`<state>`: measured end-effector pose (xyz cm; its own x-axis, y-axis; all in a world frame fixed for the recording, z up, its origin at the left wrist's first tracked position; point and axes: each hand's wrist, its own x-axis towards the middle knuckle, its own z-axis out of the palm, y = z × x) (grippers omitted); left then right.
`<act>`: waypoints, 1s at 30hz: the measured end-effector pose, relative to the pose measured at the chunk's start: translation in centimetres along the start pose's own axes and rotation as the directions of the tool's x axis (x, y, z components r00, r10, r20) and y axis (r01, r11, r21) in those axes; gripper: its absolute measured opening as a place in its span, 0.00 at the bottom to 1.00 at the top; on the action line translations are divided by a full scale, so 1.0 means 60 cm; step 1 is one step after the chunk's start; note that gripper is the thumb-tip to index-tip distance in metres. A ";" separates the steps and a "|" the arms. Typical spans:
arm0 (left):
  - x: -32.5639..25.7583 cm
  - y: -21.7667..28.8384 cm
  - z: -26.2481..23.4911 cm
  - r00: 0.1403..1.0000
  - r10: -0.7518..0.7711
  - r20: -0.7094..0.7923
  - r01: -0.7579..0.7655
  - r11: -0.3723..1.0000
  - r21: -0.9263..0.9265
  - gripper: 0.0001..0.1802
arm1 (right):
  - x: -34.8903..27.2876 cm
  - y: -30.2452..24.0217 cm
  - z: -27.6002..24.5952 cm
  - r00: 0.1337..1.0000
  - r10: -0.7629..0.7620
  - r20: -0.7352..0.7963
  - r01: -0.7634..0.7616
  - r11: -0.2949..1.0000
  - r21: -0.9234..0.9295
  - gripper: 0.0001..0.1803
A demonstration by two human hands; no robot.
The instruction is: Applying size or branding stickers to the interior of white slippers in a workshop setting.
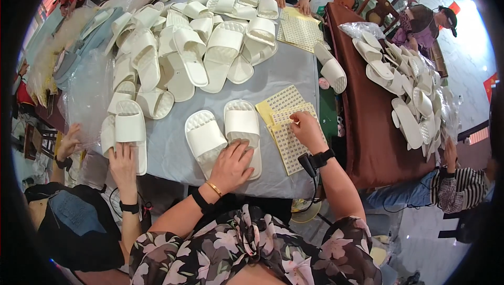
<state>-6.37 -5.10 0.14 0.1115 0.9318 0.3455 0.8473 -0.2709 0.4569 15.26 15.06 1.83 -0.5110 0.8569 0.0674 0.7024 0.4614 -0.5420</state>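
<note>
Pale marbled flr [476, 56] R; wd chair [379, 14] bkgd; brown-covered tbl [362, 127]; glare [469, 4].

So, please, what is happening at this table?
The person's left hand lies over a pair of padded, white, open-toed slippers on the grey, cloth-covered table. The right hand is at the yellow paper sheets of small labels; whether it holds one is unclear. A neighbour's hand touches another slipper at left; a heap of white slippers lies behind.
</note>
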 end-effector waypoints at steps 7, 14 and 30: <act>0.000 -0.001 -0.003 0.999 -0.028 0.042 0.029 0.999 -0.022 0.30 | -0.002 0.004 0.014 0.999 0.029 0.027 -0.027 0.998 -0.059 0.11; -0.003 -0.001 -0.003 0.998 -0.032 0.045 0.032 0.999 0.005 0.30 | -0.038 0.012 0.003 0.980 -0.199 0.002 0.196 0.967 -0.163 0.16; -0.002 0.003 -0.002 0.999 -0.039 0.032 0.039 0.999 -0.001 0.29 | 0.065 0.066 -0.071 0.995 0.091 -0.032 -0.096 0.961 -0.258 0.19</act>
<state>-6.29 -5.29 0.28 0.0949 0.9489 0.3010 0.8504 -0.2345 0.4709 18.18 21.22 3.53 -0.4290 0.9022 0.0442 0.8523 0.4205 -0.3110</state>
